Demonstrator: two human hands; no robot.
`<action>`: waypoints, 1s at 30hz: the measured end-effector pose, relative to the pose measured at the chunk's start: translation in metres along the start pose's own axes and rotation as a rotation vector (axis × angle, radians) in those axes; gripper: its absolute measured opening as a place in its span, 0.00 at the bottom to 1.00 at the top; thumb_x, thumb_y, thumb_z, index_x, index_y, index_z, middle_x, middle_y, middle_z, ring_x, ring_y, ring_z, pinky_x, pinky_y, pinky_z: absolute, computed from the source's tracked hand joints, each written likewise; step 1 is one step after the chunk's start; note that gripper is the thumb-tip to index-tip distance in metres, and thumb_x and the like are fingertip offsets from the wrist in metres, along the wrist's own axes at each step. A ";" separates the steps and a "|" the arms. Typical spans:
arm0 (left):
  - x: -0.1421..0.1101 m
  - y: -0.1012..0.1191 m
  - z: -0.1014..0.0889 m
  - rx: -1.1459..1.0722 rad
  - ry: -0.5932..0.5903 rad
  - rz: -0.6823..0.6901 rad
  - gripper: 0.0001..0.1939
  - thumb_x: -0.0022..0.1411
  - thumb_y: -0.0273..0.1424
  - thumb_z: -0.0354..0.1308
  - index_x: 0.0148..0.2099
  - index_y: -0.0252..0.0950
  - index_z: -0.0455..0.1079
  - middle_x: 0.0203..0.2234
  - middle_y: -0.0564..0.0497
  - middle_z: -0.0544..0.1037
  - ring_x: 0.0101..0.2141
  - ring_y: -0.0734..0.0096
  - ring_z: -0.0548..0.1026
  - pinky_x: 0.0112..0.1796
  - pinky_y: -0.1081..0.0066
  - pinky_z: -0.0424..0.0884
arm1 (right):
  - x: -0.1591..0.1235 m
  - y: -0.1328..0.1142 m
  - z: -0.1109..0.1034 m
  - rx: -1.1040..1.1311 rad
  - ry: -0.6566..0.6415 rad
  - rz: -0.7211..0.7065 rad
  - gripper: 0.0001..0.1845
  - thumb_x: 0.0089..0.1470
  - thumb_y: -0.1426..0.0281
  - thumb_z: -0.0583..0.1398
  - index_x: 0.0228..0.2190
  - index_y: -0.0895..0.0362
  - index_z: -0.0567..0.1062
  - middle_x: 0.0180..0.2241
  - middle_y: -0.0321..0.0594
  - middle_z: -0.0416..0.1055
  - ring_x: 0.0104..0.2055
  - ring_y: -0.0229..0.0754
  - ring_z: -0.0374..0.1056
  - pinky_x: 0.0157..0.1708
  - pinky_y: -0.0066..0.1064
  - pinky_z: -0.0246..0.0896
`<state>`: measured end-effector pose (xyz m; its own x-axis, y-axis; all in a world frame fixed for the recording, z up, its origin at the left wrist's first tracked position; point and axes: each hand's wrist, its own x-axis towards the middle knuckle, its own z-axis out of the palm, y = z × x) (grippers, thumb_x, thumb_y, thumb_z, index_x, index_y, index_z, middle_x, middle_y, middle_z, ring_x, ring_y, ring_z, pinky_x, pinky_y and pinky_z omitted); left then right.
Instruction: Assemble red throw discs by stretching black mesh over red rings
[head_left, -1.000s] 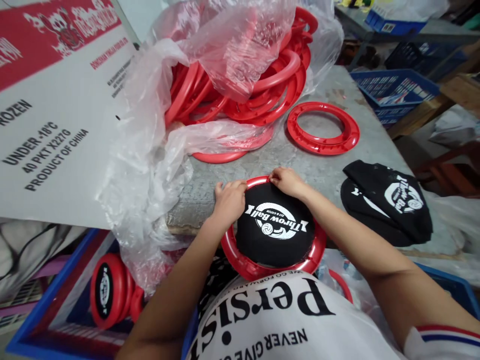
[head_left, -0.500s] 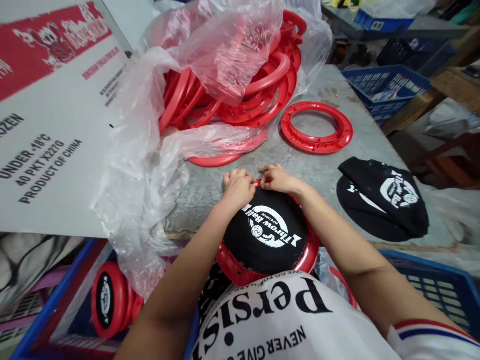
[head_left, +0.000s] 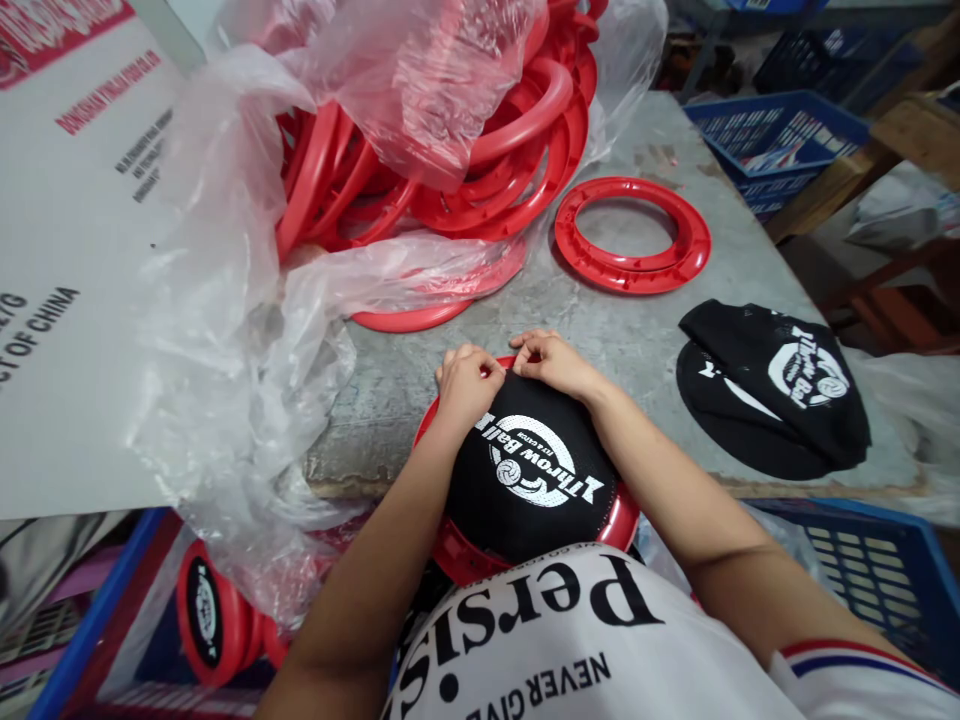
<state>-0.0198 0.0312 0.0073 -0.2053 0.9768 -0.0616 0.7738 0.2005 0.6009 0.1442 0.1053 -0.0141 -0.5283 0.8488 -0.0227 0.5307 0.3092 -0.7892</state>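
A black round fabric disc (head_left: pixel 480 500) with a white "Throw Ball" print lies over a red plastic ring (head_left: pixel 624 518), which rests between the table edge and my shirt. My left hand (head_left: pixel 469 382) is closed on the far rim, its thumb and fingers pinching the black fabric at the edge. Just beside it, my right hand (head_left: pixel 551 362) pinches the same far edge with bent fingers. A thin strip of the red ring shows between and beyond the hands. What lies right under the fingertips is partly hidden.
A heap of red rings (head_left: pixel 525 150) in clear plastic bags (head_left: pixel 225 230) fills the back left. A loose red ring (head_left: pixel 634 275) and black printed fabric discs (head_left: pixel 772 390) lie to the right. A white carton (head_left: pixel 67 420) stands left. Blue crates (head_left: pixel 892 520) flank below; one holds finished-looking discs (head_left: pixel 206 610).
The hands have shifted slightly left along the far rim and their pinch has changed a little. My view has tilted down and turned slightly.
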 end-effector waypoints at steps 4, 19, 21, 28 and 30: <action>0.000 -0.001 0.002 0.011 0.012 0.008 0.06 0.62 0.30 0.60 0.33 0.41 0.75 0.45 0.51 0.79 0.51 0.58 0.70 0.54 0.57 0.63 | 0.001 0.002 0.001 -0.008 0.008 0.001 0.05 0.49 0.77 0.66 0.25 0.55 0.78 0.49 0.40 0.76 0.57 0.49 0.66 0.62 0.45 0.54; 0.001 -0.002 0.006 0.061 0.039 0.006 0.06 0.63 0.31 0.59 0.33 0.41 0.75 0.44 0.50 0.78 0.50 0.56 0.70 0.53 0.57 0.63 | 0.003 0.003 0.005 -0.072 0.055 -0.020 0.06 0.49 0.77 0.63 0.23 0.55 0.76 0.45 0.38 0.77 0.52 0.47 0.70 0.61 0.43 0.55; 0.001 -0.002 0.006 0.064 0.039 0.009 0.06 0.63 0.31 0.59 0.33 0.41 0.75 0.44 0.50 0.78 0.50 0.56 0.70 0.53 0.57 0.63 | 0.003 0.003 0.005 -0.082 0.054 -0.023 0.06 0.49 0.77 0.63 0.23 0.55 0.75 0.45 0.38 0.77 0.53 0.47 0.70 0.61 0.43 0.55; 0.001 -0.002 0.007 0.057 0.044 0.002 0.06 0.62 0.30 0.58 0.32 0.41 0.74 0.43 0.50 0.78 0.50 0.56 0.70 0.52 0.56 0.64 | 0.003 0.004 0.006 -0.073 0.055 -0.010 0.07 0.48 0.77 0.63 0.23 0.55 0.74 0.45 0.40 0.76 0.52 0.47 0.70 0.60 0.41 0.56; 0.001 -0.002 0.007 0.057 0.042 -0.007 0.06 0.62 0.30 0.58 0.32 0.41 0.74 0.43 0.50 0.78 0.50 0.55 0.70 0.52 0.55 0.64 | 0.003 0.004 0.006 -0.074 0.059 -0.004 0.06 0.47 0.77 0.63 0.22 0.55 0.74 0.44 0.40 0.76 0.52 0.47 0.70 0.59 0.41 0.56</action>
<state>-0.0169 0.0328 0.0005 -0.2347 0.9716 -0.0309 0.8047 0.2120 0.5545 0.1407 0.1065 -0.0205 -0.4918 0.8705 0.0179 0.5771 0.3413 -0.7419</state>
